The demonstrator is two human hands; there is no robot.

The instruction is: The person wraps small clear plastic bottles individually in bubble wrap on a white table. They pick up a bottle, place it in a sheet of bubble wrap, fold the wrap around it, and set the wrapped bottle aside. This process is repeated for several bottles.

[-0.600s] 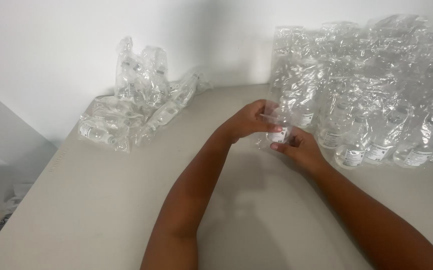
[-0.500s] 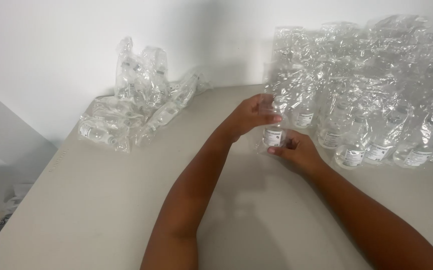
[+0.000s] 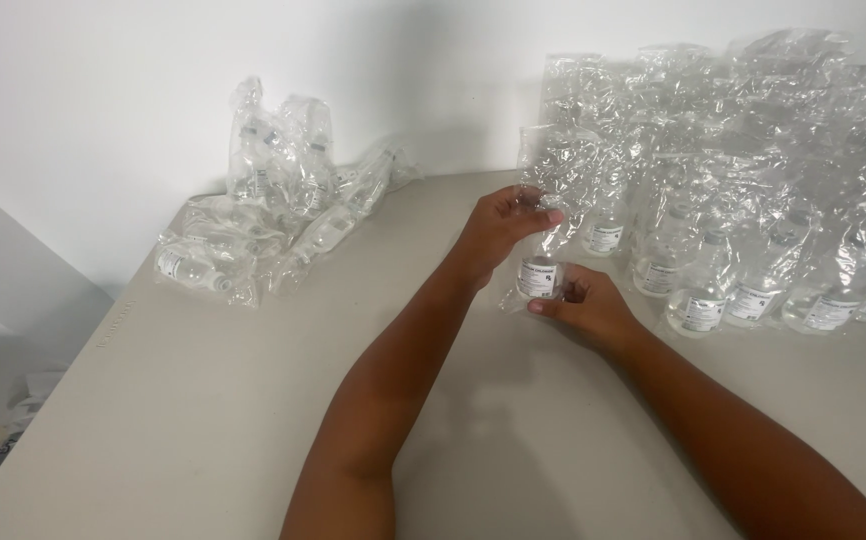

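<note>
We've got one bagged bottle [image 3: 540,277] gripped in both hands, left [image 3: 498,232] pinching its bag top, right [image 3: 585,305] clasping the base. Small pile [image 3: 268,215] left of it, big row [image 3: 753,270] right.

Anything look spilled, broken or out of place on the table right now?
No spill or damage visible. The only untidy spot is the left pile of bagged bottles, toppled and overlapping, unlike the upright bagged bottles on the right.

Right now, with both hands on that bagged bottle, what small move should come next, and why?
Probably slide the clear bag upward: the left hand pinches its film above the small bottle, while the right hand grips the bottle's base.
</note>
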